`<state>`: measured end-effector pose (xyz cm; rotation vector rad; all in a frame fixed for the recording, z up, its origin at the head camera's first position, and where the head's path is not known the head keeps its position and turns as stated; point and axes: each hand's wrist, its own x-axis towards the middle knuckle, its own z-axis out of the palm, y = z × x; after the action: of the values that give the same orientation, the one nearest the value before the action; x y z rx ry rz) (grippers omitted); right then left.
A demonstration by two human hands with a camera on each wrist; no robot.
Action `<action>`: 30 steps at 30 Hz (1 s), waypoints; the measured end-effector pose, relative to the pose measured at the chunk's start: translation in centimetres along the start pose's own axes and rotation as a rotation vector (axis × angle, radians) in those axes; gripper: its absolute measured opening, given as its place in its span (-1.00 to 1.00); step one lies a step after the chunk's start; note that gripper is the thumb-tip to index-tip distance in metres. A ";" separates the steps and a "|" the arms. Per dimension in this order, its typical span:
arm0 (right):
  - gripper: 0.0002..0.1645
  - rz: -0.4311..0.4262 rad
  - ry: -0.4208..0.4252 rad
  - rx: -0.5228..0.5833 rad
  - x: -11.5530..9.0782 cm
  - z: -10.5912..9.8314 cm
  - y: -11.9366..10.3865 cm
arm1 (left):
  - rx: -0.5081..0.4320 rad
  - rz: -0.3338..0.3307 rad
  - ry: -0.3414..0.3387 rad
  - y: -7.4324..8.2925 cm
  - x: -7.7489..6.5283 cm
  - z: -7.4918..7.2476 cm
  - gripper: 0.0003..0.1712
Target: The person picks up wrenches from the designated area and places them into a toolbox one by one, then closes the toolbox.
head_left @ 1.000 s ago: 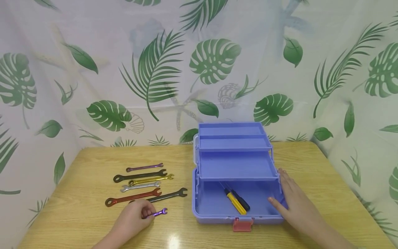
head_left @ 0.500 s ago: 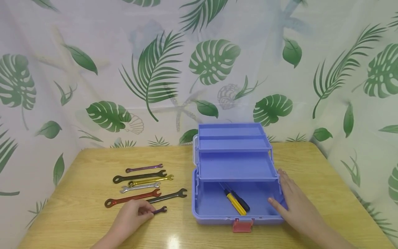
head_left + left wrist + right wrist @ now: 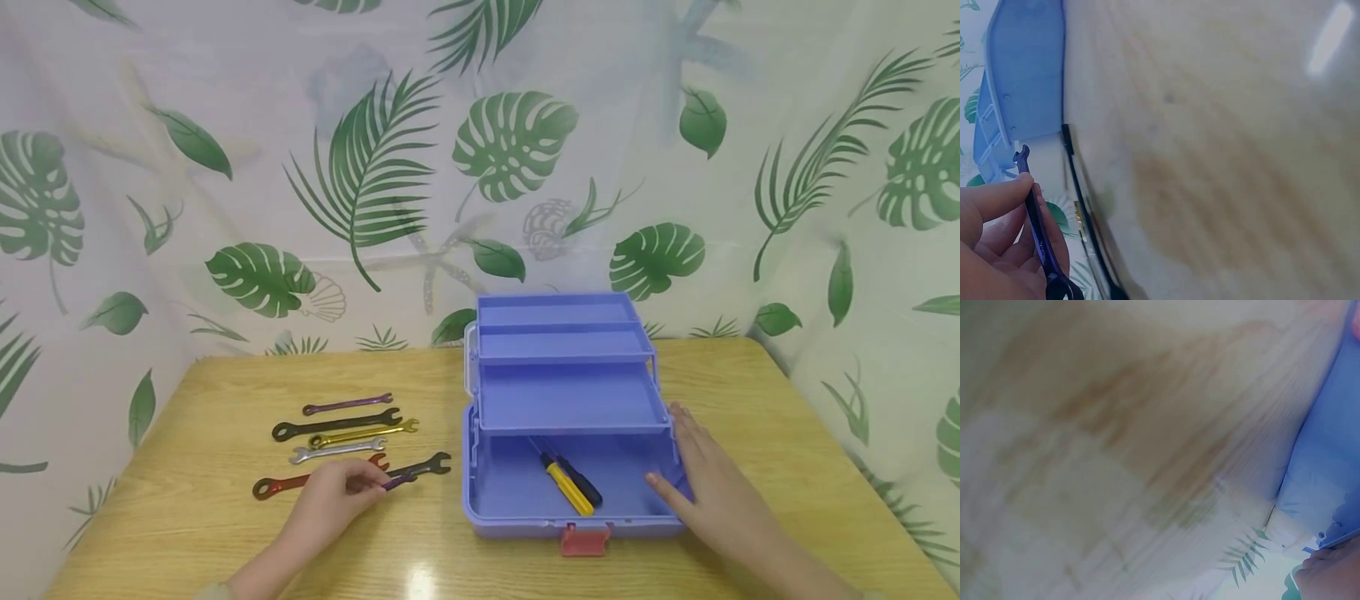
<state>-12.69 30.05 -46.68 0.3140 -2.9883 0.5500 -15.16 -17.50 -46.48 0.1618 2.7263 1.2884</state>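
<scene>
My left hand (image 3: 330, 500) pinches a small purple combination wrench (image 3: 402, 481) between thumb and fingers, over the larger dark wrench (image 3: 431, 465) and the red wrench (image 3: 279, 486). In the left wrist view the purple wrench (image 3: 1038, 228) runs along the fingers, its open end pointing up past the thumb. A blue-violet toolbox (image 3: 517, 528) stands with its stepped trays raised. My right hand (image 3: 712, 492) rests on the box's right side, fingers straight along the outside, thumb over the rim. Inside the box lie a yellow-handled screwdriver (image 3: 572, 492) and a black-handled screwdriver (image 3: 585, 487).
Left of the box, a silver wrench (image 3: 337, 451), a gold wrench (image 3: 363, 434), a black wrench (image 3: 337, 424) and another purple wrench (image 3: 347, 405) lie in a column. A pink latch (image 3: 584, 540) hangs at the box's front. A leaf-print curtain (image 3: 405, 167) backs the wooden table (image 3: 180, 533).
My left hand has lifted the small purple wrench and moved slightly up and right, now over the dark wrench. My right hand has stayed on the toolbox.
</scene>
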 end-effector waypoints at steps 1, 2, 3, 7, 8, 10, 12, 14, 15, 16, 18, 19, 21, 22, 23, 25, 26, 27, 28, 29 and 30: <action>0.18 0.003 -0.001 -0.001 0.0 0.0 0.0 | -0.002 -0.004 0.000 0.4 0.1 -0.1 -0.89; 0.18 0.005 -0.001 -0.001 0.0 0.0 0.0 | -0.007 -0.010 -0.003 0.7 0.2 -0.1 -0.89; 0.18 0.007 -0.003 0.000 0.0 0.0 0.0 | -0.012 -0.016 -0.003 1.1 0.3 -0.2 -0.89; 0.18 0.002 0.008 0.005 -0.1 0.2 0.1 | 0.006 -0.022 -0.011 2.5 1.0 -0.4 -0.90; 0.17 -0.001 0.013 0.005 -0.1 0.2 0.1 | 0.009 -0.013 -0.012 2.9 1.2 -0.5 -0.91; 0.17 -0.007 0.020 0.004 -0.1 0.2 0.2 | 0.030 0.012 -0.013 3.4 1.5 -0.5 -0.92; 0.17 -0.014 0.028 0.003 -0.1 0.2 0.2 | 0.041 0.045 -0.017 4.0 1.9 -0.6 -0.92; 0.17 -0.017 0.028 0.002 -0.1 0.2 0.2 | 0.046 0.068 -0.021 4.5 2.3 -0.7 -0.92; 0.17 -0.017 0.026 0.004 -0.1 0.2 0.2 | 0.049 0.080 -0.023 4.8 2.5 -0.7 -0.92; 0.17 -0.019 0.027 0.004 -0.1 0.2 0.2 | 0.051 0.093 -0.025 5.1 2.7 -0.8 -0.92; 0.16 -0.020 0.026 0.007 -0.2 0.2 0.2 | 0.051 0.108 -0.029 5.7 3.1 -0.8 -0.92; 0.16 -0.022 0.028 0.009 -0.2 0.2 0.2 | 0.048 0.122 -0.033 6.0 3.3 -0.9 -0.92; 0.16 -0.025 0.036 0.008 -0.2 0.2 0.2 | 0.048 0.149 -0.038 6.7 3.7 -0.9 -0.93; 0.16 -0.026 0.040 0.006 -0.2 0.2 0.2 | 0.050 0.164 -0.040 7.1 3.9 -0.8 -0.94; 0.16 -0.024 0.039 0.006 -0.2 0.2 0.2 | 0.050 0.179 -0.043 7.4 4.1 -0.8 -0.94; 0.16 -0.025 0.042 0.002 -0.2 0.2 0.2 | 0.046 0.210 -0.050 8.0 4.6 -0.6 -0.94; 0.16 -0.025 0.042 -0.001 -0.2 0.1 0.2 | 0.048 0.216 -0.051 8.2 4.8 -0.4 -0.94; 0.16 -0.026 0.041 -0.001 -0.2 0.1 0.2 | 0.047 0.224 -0.054 8.5 5.0 -0.3 -0.93; 0.16 -0.025 0.040 -0.003 -0.2 0.1 0.2 | 0.048 0.230 -0.057 8.7 5.3 -0.1 -0.93; 0.16 -0.025 0.039 -0.004 -0.2 0.1 0.2 | 0.049 0.236 -0.062 8.9 5.6 0.1 -0.92; 0.15 -0.027 0.042 -0.005 -0.2 0.2 0.2 | 0.051 0.247 -0.066 9.1 5.9 0.3 -0.91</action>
<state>-12.52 30.23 -46.92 0.3376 -2.9398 0.5396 -20.52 -10.61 -40.03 0.5506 2.7510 1.2448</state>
